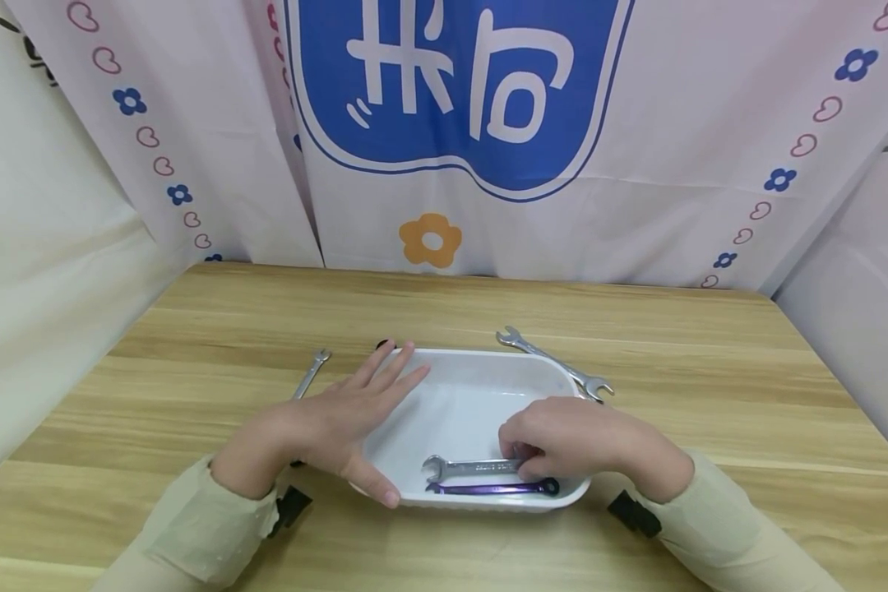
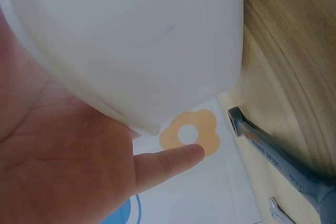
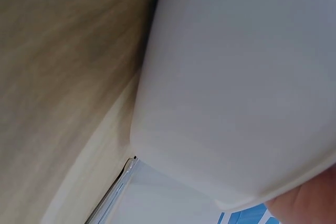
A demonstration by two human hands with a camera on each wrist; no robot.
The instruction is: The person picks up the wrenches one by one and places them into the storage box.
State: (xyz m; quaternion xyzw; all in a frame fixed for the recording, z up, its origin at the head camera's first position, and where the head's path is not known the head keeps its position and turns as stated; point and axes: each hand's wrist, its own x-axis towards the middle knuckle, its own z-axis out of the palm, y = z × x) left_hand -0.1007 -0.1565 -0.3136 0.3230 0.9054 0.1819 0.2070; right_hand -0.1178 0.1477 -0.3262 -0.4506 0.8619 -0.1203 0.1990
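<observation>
A white rectangular dish (image 1: 474, 362) with rounded corners stands on the table. My left hand (image 1: 351, 415) is spread across its left end, fingers straight, and the palm lies against the rim in the left wrist view. Inside the dish, my right hand (image 1: 570, 436) has curled fingers and pinches the right end of a silver wrench (image 1: 474, 469). That end is hidden by the fingers. Parallel to it, along the near wall, lies a purple wrench (image 1: 488, 488). The right wrist view shows mostly the dish's outer wall (image 3: 236, 87).
A large silver open-end wrench (image 1: 555, 362) lies behind the dish's right corner, with a dark tip beside it. Left of the dish are a small silver wrench (image 1: 312, 374) and a dark wrench (image 2: 278, 156), mostly covered by my left hand from above. Printed cloth (image 1: 673, 205) hangs behind the table.
</observation>
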